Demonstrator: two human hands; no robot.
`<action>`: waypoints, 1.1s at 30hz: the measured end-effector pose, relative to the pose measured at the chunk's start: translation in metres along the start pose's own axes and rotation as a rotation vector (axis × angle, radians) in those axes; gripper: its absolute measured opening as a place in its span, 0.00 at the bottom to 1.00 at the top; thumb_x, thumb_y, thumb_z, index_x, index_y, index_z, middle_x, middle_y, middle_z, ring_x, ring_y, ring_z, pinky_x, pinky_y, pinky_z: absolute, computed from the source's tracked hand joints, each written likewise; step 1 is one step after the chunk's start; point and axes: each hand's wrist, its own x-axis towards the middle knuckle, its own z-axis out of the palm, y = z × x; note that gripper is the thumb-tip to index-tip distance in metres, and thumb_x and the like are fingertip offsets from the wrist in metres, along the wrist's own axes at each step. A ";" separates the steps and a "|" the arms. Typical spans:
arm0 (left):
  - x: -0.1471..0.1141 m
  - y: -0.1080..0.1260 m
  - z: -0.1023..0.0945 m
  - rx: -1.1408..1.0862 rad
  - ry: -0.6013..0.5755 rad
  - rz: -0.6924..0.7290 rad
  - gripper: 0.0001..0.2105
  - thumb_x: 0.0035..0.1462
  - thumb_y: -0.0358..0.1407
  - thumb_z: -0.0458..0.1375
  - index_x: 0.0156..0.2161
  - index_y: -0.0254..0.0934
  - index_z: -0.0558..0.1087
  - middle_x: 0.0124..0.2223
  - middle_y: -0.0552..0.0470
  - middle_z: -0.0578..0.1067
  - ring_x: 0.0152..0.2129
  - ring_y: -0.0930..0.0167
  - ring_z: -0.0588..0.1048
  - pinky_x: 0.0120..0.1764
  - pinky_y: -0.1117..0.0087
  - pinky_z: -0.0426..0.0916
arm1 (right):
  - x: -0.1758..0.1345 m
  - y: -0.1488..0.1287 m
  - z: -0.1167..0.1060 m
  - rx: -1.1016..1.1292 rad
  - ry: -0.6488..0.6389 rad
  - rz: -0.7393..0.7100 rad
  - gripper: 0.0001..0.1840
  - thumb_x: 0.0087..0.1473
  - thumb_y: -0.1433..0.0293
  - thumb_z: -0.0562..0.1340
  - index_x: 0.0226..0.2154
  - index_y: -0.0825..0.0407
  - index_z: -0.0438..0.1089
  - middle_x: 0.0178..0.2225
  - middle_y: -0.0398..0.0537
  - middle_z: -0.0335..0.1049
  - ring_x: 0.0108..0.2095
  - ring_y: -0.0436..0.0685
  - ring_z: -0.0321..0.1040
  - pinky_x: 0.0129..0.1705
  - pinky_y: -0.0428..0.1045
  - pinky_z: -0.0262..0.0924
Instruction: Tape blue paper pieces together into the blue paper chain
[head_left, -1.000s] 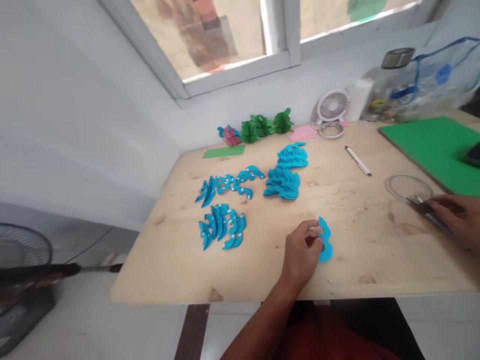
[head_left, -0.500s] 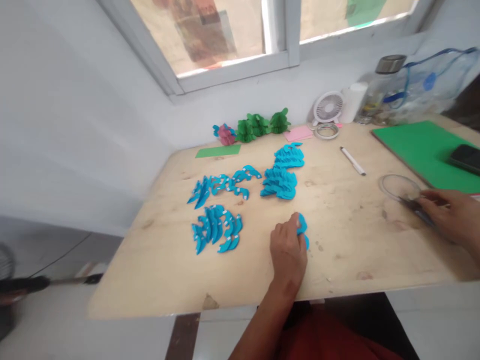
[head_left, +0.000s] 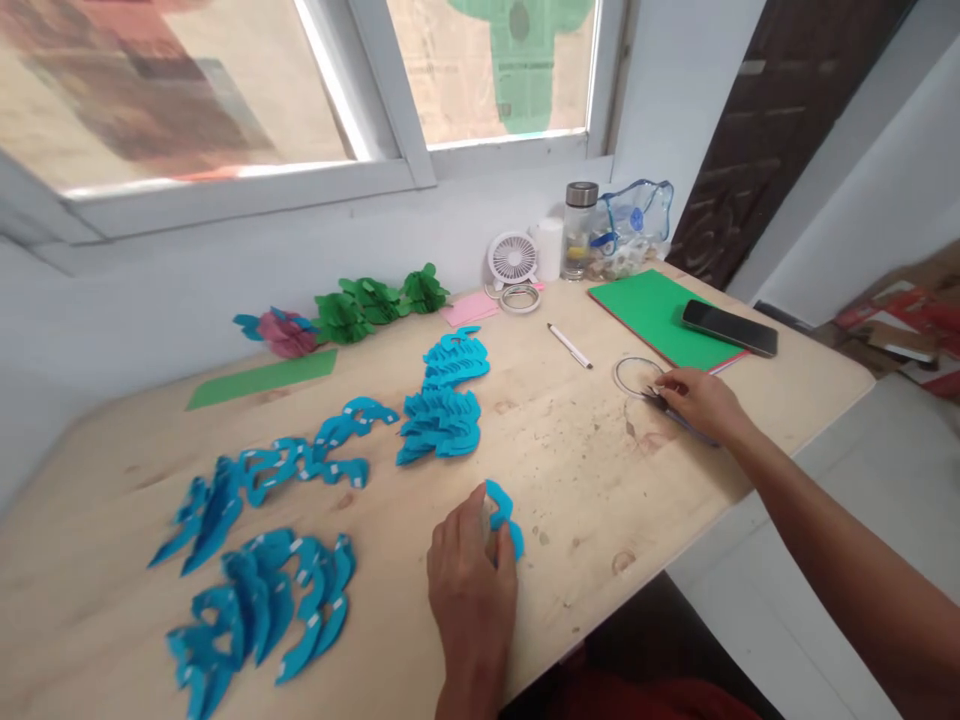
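Light wood table (head_left: 547,430) against a white wall (head_left: 480,215), window (head_left: 420,165) above it.

Hands well apart from each other. Left hand (head_left: 472,570) at the near middle of the table, forefinger and thumb spread along the left edge of a blue paper cutout (head_left: 502,497). Touching it; can't tell if pinched or just steadied. Cutout sits near the table's front edge, partly covered by the fingers.

Right hand (head_left: 701,400) over on the right, fingertips bunched at a dark tool (head_left: 654,401) lying just beside a thin ring (head_left: 616,378). Grip can't be confirmed, the hand covers part of the tool.

Left side: two groups of blue pieces with small white patches, a far row (head_left: 217,515) and a near cluster (head_left: 255,600). Two blue stacks, far one (head_left: 456,358) and near one (head_left: 442,425), sit beyond the left hand.

Far edge, left to right: pink-and-blue paper shape (head_left: 285,333), green paper shapes (head_left: 375,300), small fan (head_left: 513,258), bottle (head_left: 579,235).

White pen (head_left: 570,345) lies beyond the ring. Phone (head_left: 729,328) on green sheet (head_left: 649,310), far right.
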 end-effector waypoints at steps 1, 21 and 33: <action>0.000 0.000 0.000 0.001 0.002 0.000 0.16 0.57 0.31 0.52 0.51 0.34 0.67 0.40 0.44 0.74 0.38 0.62 0.71 0.41 0.62 0.67 | 0.001 0.000 0.001 0.004 -0.011 -0.010 0.12 0.52 0.66 0.55 0.34 0.49 0.74 0.35 0.48 0.75 0.33 0.57 0.70 0.31 0.48 0.59; 0.001 0.003 -0.004 -0.053 -0.049 -0.025 0.15 0.56 0.28 0.52 0.50 0.35 0.67 0.41 0.44 0.74 0.38 0.62 0.71 0.42 0.62 0.66 | -0.001 -0.004 0.003 0.030 0.018 0.005 0.10 0.52 0.66 0.54 0.28 0.50 0.69 0.30 0.50 0.73 0.29 0.59 0.68 0.27 0.50 0.55; -0.001 0.001 -0.002 -0.049 -0.034 -0.036 0.15 0.56 0.30 0.51 0.50 0.34 0.67 0.42 0.43 0.74 0.39 0.62 0.71 0.42 0.62 0.66 | -0.004 -0.012 0.017 -0.076 0.075 0.076 0.09 0.56 0.67 0.51 0.29 0.52 0.64 0.32 0.56 0.70 0.32 0.62 0.66 0.29 0.51 0.51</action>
